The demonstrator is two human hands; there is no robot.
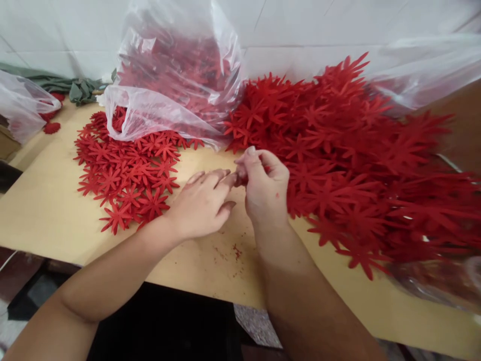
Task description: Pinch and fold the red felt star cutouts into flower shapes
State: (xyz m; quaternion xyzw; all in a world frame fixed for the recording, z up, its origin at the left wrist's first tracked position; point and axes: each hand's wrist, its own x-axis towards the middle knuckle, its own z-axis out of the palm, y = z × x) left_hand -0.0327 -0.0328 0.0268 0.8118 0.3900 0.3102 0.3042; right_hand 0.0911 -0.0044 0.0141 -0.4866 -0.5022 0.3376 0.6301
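Observation:
My right hand (265,185) is closed over the middle of the table (203,273), its thumb and fingers pinched together at the fingertips of my left hand. Whatever it may hold there is too small to make out. My left hand (203,203) is palm down with its fingers apart, the index fingertip touching the right hand's fingers. A loose pile of red star-shaped flower pieces (131,175) lies to the left. Beyond the right hand spreads a larger, taller heap of red flower pieces (338,165). Small red crumbs (236,252) lie on the table below the hands.
A clear plastic bag of red pieces (176,75) stands at the back against the tiled wall (278,25). Another plastic bag (26,108) and green cloth (80,90) are at the back left. More clear plastic (424,75) and a brown box (458,120) are at the right.

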